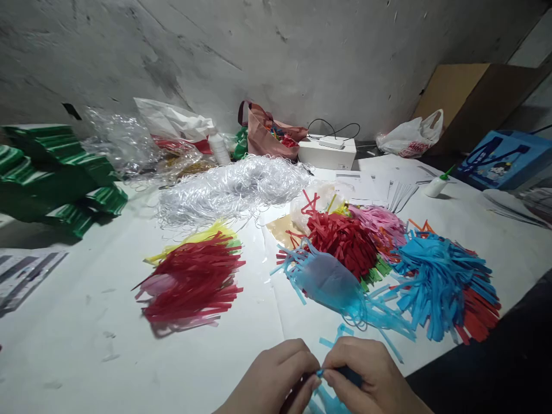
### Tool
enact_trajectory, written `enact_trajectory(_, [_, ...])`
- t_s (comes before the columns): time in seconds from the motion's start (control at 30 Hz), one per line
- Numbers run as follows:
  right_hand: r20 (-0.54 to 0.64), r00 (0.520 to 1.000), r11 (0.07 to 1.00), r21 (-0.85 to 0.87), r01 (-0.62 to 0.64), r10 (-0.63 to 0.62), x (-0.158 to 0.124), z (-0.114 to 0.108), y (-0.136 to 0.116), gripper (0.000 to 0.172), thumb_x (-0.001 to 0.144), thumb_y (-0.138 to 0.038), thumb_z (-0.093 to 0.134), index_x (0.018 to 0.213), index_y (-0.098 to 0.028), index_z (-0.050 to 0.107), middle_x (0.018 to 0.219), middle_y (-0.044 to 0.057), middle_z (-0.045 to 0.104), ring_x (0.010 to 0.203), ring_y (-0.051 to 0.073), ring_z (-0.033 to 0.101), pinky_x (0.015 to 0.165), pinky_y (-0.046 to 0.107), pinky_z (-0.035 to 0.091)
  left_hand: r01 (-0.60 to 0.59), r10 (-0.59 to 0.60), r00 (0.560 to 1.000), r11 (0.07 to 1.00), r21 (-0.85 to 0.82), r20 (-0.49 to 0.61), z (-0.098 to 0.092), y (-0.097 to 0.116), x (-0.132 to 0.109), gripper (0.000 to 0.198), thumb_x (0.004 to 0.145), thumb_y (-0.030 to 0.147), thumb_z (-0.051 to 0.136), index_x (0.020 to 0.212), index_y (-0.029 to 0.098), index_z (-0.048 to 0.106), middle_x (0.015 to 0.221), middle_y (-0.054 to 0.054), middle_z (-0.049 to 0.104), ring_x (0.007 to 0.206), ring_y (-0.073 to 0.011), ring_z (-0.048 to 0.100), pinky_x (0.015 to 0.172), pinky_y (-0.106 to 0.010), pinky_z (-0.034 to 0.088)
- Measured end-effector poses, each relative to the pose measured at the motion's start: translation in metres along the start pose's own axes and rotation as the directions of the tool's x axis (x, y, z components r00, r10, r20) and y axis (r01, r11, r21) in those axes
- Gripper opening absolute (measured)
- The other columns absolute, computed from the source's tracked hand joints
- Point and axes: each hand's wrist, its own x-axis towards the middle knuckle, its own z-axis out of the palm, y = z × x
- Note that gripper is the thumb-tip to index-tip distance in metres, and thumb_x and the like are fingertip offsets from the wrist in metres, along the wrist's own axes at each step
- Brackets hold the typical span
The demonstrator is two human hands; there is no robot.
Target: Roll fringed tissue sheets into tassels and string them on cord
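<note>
1. Blue strip [319,374]: low centre, at the near side of the table [241,362], between left hand [284,365] and right hand [366,365]. Bunched tight at the tips, loose ends hang below. Hands hide part of it.
2. Fingers [338,357]: both sets pinched nearly closed on the bunched bit, one from each side, tips almost meeting. Can't tell if the curled left palm hides more.
3. Handling, my read: very light, soft, limp, no stiffness of its own. Looks like thin paper or film, can't tell which. Likely creases easily, may tear under a hard pull. Slipperiness unclear.
4. Best hold: the bunched part, close to the twist, thumb against index. Loose ends would just fold or fan out.
5. Pink bag [269,138]: open top, coloured scraps inside, red mostly.
6. White box [321,155]: lid side up, small white device [331,142] and black cable [351,125] on it. Contents hidden.
7. Printed plastic bag [409,135] and blue bag [495,164], back right: can't see inside either.
8. Glue bottle [436,187]: upright, green nozzle, fill level unclear.
9. Cardboard box [457,100]: back right corner, inside not visible.
</note>
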Motion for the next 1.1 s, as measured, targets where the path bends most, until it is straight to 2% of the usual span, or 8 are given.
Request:
enact_trajectory(0.07, [-0.008,1.000,1.000,-0.012,0.000,0.000,0.000,0.001,0.000,0.017,0.095,-0.024,0.054,0.082,-0.019,0.064,0.070,0.001,0.066,0.065,0.012,0.061,0.061,0.020,0.041,0.000,-0.001,1.000,1.000,-0.005,-0.014,0.001,0.000,0.000,0.012,0.092,0.013,0.051,0.088,0.020,0.058,0.072,0.000,0.062,0.061,-0.0114,0.057,0.055,-0.018,0.044])
enact_trajectory(0.2, [-0.055,0.998,1.000,-0.008,0.025,-0.025,0.003,0.001,-0.003,0.020,0.095,-0.025,0.053,0.079,-0.019,0.063,0.065,-0.001,0.063,0.058,0.010,0.058,0.056,0.020,0.039,0.058,-0.066,0.987,0.997,-0.057,-0.149,0.000,0.000,-0.001,0.011,0.091,0.013,0.056,0.083,0.020,0.060,0.068,0.001,0.060,0.057,-0.0102,0.054,0.052,-0.017,0.043])
enact_trajectory(0.27, [-0.092,0.995,0.999,-0.010,0.035,-0.036,0.004,0.001,-0.005,0.021,0.095,-0.025,0.053,0.077,-0.019,0.062,0.063,-0.002,0.061,0.056,0.009,0.056,0.054,0.019,0.038,0.079,-0.091,0.981,0.994,-0.075,-0.172,-0.001,0.002,-0.001,0.012,0.090,0.013,0.057,0.082,0.020,0.061,0.066,0.001,0.060,0.057,-0.0103,0.054,0.052,-0.017,0.044])
enact_trajectory(0.4, [-0.128,0.990,0.997,-0.050,0.061,-0.067,0.003,0.005,-0.003,0.021,0.096,-0.025,0.052,0.078,-0.019,0.062,0.064,-0.001,0.062,0.057,0.009,0.057,0.055,0.019,0.039,0.107,-0.120,0.978,0.991,-0.083,-0.170,-0.001,0.007,0.000,0.016,0.089,0.010,0.053,0.082,0.019,0.064,0.066,0.001,0.061,0.056,-0.0098,0.055,0.052,-0.016,0.046])
enact_trajectory(0.67, [-0.134,0.983,0.991,-0.076,0.114,-0.123,-0.002,0.007,0.000,0.023,0.098,-0.026,0.050,0.081,-0.018,0.062,0.065,-0.001,0.063,0.059,0.009,0.057,0.057,0.019,0.040,0.137,-0.148,0.976,0.987,-0.083,-0.157,0.003,0.005,0.001,0.017,0.079,0.005,0.054,0.076,0.018,0.064,0.062,0.002,0.059,0.053,-0.0080,0.054,0.044,-0.012,0.038])
enact_trajectory(0.77, [-0.119,0.987,0.994,-0.045,0.100,-0.105,-0.003,0.006,-0.002,0.023,0.098,-0.028,0.052,0.080,-0.019,0.063,0.065,-0.001,0.063,0.058,0.009,0.057,0.055,0.019,0.039,0.144,-0.157,0.981,0.983,-0.115,-0.115,0.000,0.007,0.001,0.016,0.080,0.006,0.054,0.076,0.018,0.064,0.063,0.001,0.060,0.054,-0.0080,0.054,0.043,-0.012,0.035])
enact_trajectory(0.9, [-0.093,0.993,0.998,0.001,0.068,-0.068,-0.005,0.005,-0.005,0.023,0.098,-0.030,0.052,0.080,-0.019,0.063,0.065,0.000,0.064,0.057,0.009,0.057,0.055,0.019,0.039,0.148,-0.161,0.985,0.976,-0.158,-0.069,-0.002,0.008,-0.001,0.016,0.083,0.007,0.054,0.076,0.018,0.065,0.064,0.001,0.060,0.056,-0.0086,0.054,0.048,-0.013,0.039])
enact_trajectory(1.1, [-0.066,0.998,0.999,0.039,0.012,-0.010,-0.007,0.005,-0.005,0.021,0.095,-0.028,0.054,0.079,-0.019,0.064,0.065,0.000,0.064,0.058,0.010,0.058,0.055,0.019,0.040,0.157,-0.173,0.982,0.969,-0.192,-0.073,0.003,0.005,-0.005,0.017,0.076,0.004,0.055,0.074,0.018,0.065,0.064,0.000,0.062,0.056,-0.0089,0.056,0.050,-0.014,0.042])
